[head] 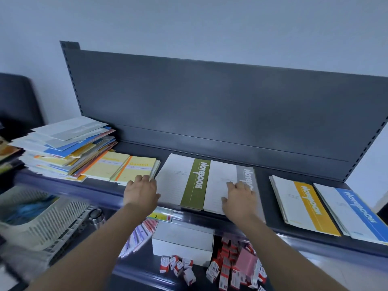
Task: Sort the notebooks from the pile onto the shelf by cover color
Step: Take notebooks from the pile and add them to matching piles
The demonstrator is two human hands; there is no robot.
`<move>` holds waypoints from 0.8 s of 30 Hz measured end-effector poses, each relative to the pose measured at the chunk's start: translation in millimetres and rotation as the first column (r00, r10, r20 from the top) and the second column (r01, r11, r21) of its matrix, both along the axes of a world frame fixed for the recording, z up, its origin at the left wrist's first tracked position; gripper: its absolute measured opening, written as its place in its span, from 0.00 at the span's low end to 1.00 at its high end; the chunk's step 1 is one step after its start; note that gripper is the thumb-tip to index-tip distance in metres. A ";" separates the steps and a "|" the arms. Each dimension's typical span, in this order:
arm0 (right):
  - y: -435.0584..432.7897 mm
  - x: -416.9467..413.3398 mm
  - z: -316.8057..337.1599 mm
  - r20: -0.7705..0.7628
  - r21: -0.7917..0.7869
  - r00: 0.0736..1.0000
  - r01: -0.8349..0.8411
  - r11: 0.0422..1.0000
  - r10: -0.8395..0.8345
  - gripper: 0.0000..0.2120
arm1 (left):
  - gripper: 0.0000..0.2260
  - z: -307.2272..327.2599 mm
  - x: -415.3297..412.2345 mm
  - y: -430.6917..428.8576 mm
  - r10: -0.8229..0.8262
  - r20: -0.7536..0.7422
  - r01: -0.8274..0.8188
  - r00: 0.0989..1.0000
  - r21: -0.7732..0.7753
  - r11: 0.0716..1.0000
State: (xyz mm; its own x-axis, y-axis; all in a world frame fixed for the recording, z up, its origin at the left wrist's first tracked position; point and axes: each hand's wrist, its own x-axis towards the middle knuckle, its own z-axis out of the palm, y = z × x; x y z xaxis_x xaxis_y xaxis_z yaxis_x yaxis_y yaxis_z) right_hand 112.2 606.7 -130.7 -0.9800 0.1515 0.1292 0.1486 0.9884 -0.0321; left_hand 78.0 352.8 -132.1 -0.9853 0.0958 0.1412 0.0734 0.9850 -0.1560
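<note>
Left hand (141, 191), fingers relaxed and holding nothing, rests at the green notebook's (184, 181) left edge. Right hand (240, 198) lies flat on the grey notebook (221, 179). Bare shelf (263, 185) opens at 3 o'clock; the pile (63, 148) sits at 10 o'clock.

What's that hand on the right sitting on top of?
The right hand rests on a grey-striped notebook, which lies on the shelf beside the green-striped notebook. The hand hides part of its cover, and anything beneath that notebook is covered.

Both forearms bare; left hand (141, 191), right hand (240, 198) bare.
</note>
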 end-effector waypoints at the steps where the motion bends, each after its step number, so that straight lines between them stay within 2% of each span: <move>1: -7.8 -1.3 2.0 -0.008 0.003 0.999 -0.037 0.999 0.037 0.23 | 0.19 2.3 4.0 -4.9 0.006 -0.007 -0.006 1.000 -0.006 1.000; 6: -53.9 -5.3 7.9 -0.017 -0.018 0.975 -0.222 0.975 0.221 0.21 | 0.15 13.3 24.6 -39.3 0.075 -0.033 -0.076 0.997 -0.024 0.997; 13: -131.7 -22.3 27.9 -0.048 0.050 0.913 -0.404 0.913 0.406 0.20 | 0.15 33.2 41.9 -107.4 0.203 -0.065 -0.206 0.977 -0.030 0.978; 18: -200.7 -38.6 37.5 -0.060 0.068 0.876 -0.476 0.877 0.479 0.19 | 0.15 48.9 43.6 -169.4 0.273 -0.099 -0.278 0.957 -0.044 0.960; 24: -288.6 -60.2 47.9 -0.080 0.093 0.842 -0.527 0.845 0.534 0.17 | 0.14 62.6 32.8 -245.0 0.283 -0.131 -0.292 0.950 -0.058 0.955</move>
State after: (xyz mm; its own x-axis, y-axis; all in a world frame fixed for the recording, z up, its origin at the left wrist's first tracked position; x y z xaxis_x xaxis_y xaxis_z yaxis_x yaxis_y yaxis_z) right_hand 52.0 318.1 -82.8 -0.8895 -0.4002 0.2203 -0.3999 0.9153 0.0482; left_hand 110.8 107.8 -69.5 -0.9490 -0.1742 0.2629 -0.2350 0.9466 -0.2209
